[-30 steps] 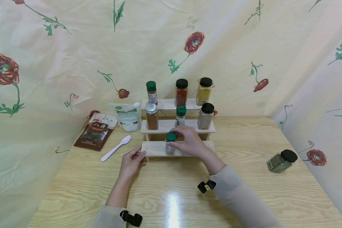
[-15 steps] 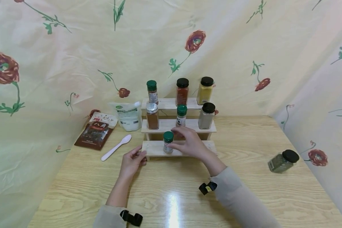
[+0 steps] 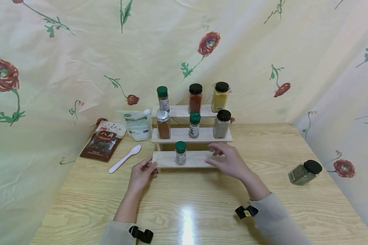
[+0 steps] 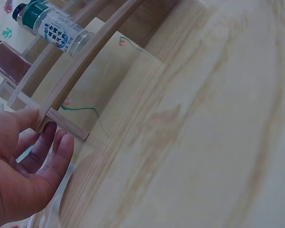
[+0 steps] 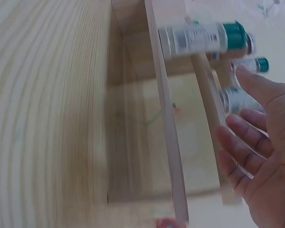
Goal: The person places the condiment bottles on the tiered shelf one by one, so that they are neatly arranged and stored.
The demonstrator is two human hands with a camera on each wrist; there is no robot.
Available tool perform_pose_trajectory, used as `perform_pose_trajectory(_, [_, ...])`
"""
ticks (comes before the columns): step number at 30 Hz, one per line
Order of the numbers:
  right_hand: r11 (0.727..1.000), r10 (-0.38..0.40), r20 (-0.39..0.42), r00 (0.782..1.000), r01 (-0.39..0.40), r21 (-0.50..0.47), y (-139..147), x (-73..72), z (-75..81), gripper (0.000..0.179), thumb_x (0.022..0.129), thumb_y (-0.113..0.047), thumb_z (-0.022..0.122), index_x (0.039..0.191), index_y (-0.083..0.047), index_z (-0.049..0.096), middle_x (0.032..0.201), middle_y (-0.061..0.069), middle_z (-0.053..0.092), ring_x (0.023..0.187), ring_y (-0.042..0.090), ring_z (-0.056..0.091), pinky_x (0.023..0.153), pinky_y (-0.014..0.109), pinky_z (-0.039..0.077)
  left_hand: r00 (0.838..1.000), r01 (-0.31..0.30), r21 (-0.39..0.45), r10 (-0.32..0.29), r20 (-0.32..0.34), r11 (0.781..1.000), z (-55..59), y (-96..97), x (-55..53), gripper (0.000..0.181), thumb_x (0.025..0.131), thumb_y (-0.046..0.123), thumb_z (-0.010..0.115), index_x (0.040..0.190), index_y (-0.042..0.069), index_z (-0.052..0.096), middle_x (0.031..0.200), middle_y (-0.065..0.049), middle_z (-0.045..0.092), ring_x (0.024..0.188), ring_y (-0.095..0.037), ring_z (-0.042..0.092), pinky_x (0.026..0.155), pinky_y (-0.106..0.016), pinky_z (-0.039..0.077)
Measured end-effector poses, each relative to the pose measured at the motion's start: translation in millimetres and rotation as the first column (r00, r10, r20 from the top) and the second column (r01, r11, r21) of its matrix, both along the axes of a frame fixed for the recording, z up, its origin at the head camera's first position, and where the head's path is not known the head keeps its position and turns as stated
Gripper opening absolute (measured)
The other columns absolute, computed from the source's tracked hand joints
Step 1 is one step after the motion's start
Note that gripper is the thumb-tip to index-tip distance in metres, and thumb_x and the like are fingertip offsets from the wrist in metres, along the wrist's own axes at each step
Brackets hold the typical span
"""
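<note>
A three-tier wooden spice rack (image 3: pixel 196 159) stands against the back wall. My left hand (image 3: pixel 142 173) holds the left end of its lowest shelf, thumb on the shelf's edge and fingers curled underneath in the left wrist view. A small clear spice jar with a green cap (image 3: pixel 180 156) stands upright on that shelf, left of the middle. My right hand (image 3: pixel 228 161) is over the shelf's right end, fingers spread and loosely bent, holding nothing. On the middle tier are a silver-capped jar (image 3: pixel 164 129), a green-capped jar (image 3: pixel 194 130) and a black-capped jar (image 3: pixel 219 128).
The top tier carries a green-capped jar (image 3: pixel 163 102), a red spice jar (image 3: pixel 195 102) and a yellow one (image 3: pixel 219 101). Left of the rack are a white pouch (image 3: pixel 138 127), a brown packet (image 3: pixel 104 143) and a white spoon (image 3: pixel 125 159). A black-capped jar (image 3: pixel 302 173) lies tilted far right.
The green-capped jar on the lowest shelf shifted slightly left, then my right hand let go of it and moved right. My left hand stayed at the shelf's end.
</note>
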State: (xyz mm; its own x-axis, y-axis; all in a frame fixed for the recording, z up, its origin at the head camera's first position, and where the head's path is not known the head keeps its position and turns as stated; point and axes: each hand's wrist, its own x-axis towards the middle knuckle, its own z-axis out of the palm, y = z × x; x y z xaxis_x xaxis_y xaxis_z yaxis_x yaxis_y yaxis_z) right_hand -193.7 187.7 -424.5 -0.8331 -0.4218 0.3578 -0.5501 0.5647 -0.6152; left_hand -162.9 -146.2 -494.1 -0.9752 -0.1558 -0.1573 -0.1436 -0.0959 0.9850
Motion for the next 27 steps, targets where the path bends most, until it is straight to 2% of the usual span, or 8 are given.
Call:
perform_pose_trajectory(8, [0.996,-0.089,-0.074,0.993,0.09,0.018,47,10.9,-6.4,0.044,0.085,-0.014,0.084,0.123,0.0,0.066,0.107,0.014,0.071,0.091,0.023,0.068,0.077,0.048,0.062,1.0,-0.019,0.006,0.019,0.01,1.0,0.7,0.2,-1.2,0.044,0.096,0.002,0.069,0.138,-0.002,0.059,0.089,-0.004,0.062,0.074,-0.013,0.07,0.068,-0.025,0.065])
perform_pose_trajectory(14, [0.981,-0.177,-0.129,0.976,0.185,0.057,79,21.8,-5.1,0.044,0.085,-0.014,0.084,0.124,-0.001,0.066,0.104,0.01,0.071,0.093,0.026,0.067,0.076,0.046,0.061,1.0,-0.002,-0.003,0.002,0.007,1.0,1.3,0.4,1.1,0.046,0.096,0.005,0.07,0.139,-0.003,0.058,0.091,-0.005,0.062,0.076,-0.014,0.069,0.07,-0.024,0.065])
perform_pose_trajectory(18, [0.965,-0.236,-0.182,0.955,0.252,0.071,99,29.2,0.8,0.047,0.083,-0.014,0.085,0.124,-0.001,0.066,0.103,0.009,0.07,0.093,0.026,0.065,0.078,0.033,0.058,1.0,0.001,-0.005,-0.001,0.008,1.0,2.4,0.9,1.4,0.046,0.096,0.006,0.071,0.139,-0.002,0.058,0.091,-0.005,0.062,0.076,-0.013,0.069,0.07,-0.024,0.065])
perform_pose_trajectory(22, [0.948,-0.293,-0.218,0.931,0.313,0.063,121,35.8,8.6,0.048,0.082,-0.012,0.086,0.123,0.0,0.067,0.103,0.013,0.07,0.093,0.029,0.064,0.079,0.017,0.05,1.0,-0.003,-0.006,0.003,0.014,1.0,2.1,0.9,0.2,0.046,0.096,0.006,0.07,0.139,-0.001,0.059,0.091,-0.005,0.062,0.076,-0.012,0.069,0.071,-0.025,0.065])
perform_pose_trajectory(24, [0.935,-0.326,-0.226,0.918,0.348,0.063,133,39.6,11.7,0.048,0.082,-0.013,0.086,0.123,0.001,0.066,0.104,0.016,0.07,0.093,0.032,0.064,0.078,0.013,0.046,1.0,-0.006,-0.005,0.006,0.013,1.0,1.3,0.7,-0.4,0.045,0.096,0.006,0.07,0.139,-0.002,0.059,0.091,-0.005,0.062,0.075,-0.012,0.069,0.071,-0.025,0.065])
perform_pose_trajectory(27, [0.91,-0.387,-0.226,0.894,0.409,0.063,152,45.2,14.2,0.049,0.082,-0.015,0.087,0.123,0.001,0.067,0.106,0.018,0.07,0.095,0.02,0.063,0.078,0.007,0.041,1.0,-0.007,-0.008,0.007,0.012,1.0,0.4,0.2,-0.4,0.045,0.096,0.005,0.071,0.139,-0.002,0.059,0.091,-0.005,0.062,0.075,-0.012,0.069,0.07,-0.024,0.064])
